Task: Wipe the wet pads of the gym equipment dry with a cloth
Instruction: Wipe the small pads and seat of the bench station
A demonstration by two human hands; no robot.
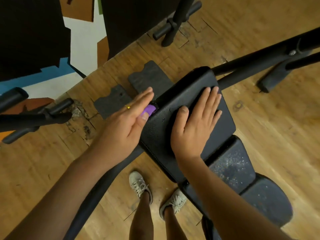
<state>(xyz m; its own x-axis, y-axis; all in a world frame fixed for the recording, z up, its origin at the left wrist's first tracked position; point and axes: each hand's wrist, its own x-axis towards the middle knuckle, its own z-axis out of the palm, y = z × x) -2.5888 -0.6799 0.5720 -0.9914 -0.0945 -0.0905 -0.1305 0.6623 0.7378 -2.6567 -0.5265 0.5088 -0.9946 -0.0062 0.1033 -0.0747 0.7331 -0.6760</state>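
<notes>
Right hand (195,123) flat, pad (225,125) beneath. Left hand (127,122) flat, fingers straight; I see purple cloth (150,109) under thumb.

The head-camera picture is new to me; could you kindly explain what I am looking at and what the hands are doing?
There is no machine here. A person wears a camera on the head, so you look down along their arms at a black padded gym bench standing on a wooden floor.

The right hand lies flat, fingers straight, on the large top pad. Whether a dark cloth lies under it, I cannot tell.

The left hand, wearing a gold ring, is held against the pad's left edge with straight fingers. A small purple piece shows beside its thumb. It may be the cloth, but it is mostly hidden.

Nearer the person, the lower pad is speckled with droplets, so it looks not yet wiped. The person's pale shoes show at the bottom.
</notes>
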